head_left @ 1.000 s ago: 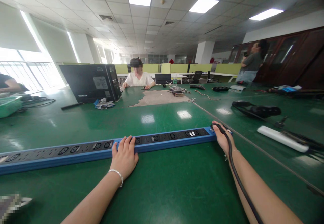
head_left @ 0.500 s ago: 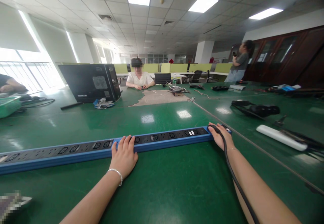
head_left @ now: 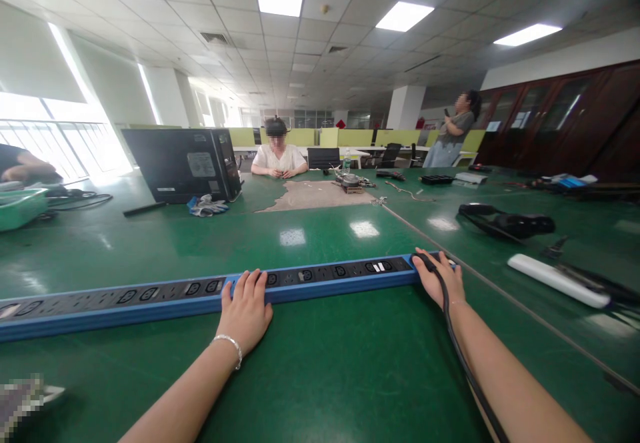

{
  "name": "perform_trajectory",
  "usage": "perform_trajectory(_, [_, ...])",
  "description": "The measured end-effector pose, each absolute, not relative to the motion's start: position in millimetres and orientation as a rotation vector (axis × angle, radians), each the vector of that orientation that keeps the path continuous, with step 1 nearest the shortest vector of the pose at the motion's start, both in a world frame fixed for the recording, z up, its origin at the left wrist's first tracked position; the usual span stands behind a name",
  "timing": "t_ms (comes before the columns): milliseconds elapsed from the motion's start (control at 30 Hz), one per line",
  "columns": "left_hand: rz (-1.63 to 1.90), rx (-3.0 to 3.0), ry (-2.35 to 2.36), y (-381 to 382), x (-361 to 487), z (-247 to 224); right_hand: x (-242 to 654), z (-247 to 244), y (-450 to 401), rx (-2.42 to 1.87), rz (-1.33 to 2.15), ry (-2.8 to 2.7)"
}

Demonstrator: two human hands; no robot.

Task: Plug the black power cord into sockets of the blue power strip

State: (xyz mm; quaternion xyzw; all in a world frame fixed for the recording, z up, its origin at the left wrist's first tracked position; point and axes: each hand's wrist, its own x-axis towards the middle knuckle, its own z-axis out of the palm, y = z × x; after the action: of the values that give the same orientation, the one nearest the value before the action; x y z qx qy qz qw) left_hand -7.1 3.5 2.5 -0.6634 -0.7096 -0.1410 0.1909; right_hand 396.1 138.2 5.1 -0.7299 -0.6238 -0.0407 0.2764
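A blue power strip [head_left: 320,284] with black sockets lies across the near part of the green table [head_left: 320,376], running out of view at the left. The left hand [head_left: 246,309] lies over its middle, fingers bent across the top and thumb at the near side, hiding some sockets; whether it grips or only rests, I cannot tell. The right hand [head_left: 443,283] covers much of the right end, and a black cable [head_left: 449,319] runs from there over the hand and along the forearm; how tightly the fingers close is hidden. To the right lie a white bar [head_left: 557,281] and, farther off, a black device [head_left: 520,223], both apart from the strip. At far left stands a black computer case [head_left: 173,163], with gloves [head_left: 207,206] and a dark bar [head_left: 144,209] before it and a green basket [head_left: 23,206] farther left. At the far side sits a person in white [head_left: 279,159], near a bottle [head_left: 347,161]; another person [head_left: 453,129] stands far right
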Motion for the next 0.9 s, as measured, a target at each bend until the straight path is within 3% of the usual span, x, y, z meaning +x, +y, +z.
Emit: perform_trajectory(900, [-0.390,-1.860,-2.005,2.9,-6.5,3.3,404.4,-8.0,150.9,-1.602,-0.159,-1.658])
